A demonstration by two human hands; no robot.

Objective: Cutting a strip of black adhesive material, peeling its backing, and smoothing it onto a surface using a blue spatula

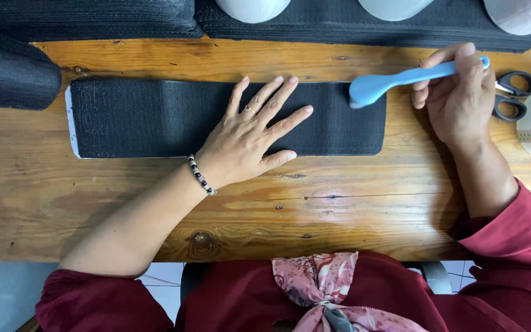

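Head view shows my left hand [250,138] pressed flat, fingers spread and gripping nothing, on the long black fabric strip [155,117] lying across the wooden table [339,209]. My right hand [459,92] is closed around the handle of a light blue brush [388,81], its head resting on the strip's far right end. Black-handled scissors [511,95] lie just right of that hand.

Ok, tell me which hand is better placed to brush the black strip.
The right hand: it already holds the blue brush, whose head sits on the strip's right end. The left hand lies flat on the strip, pinning it.
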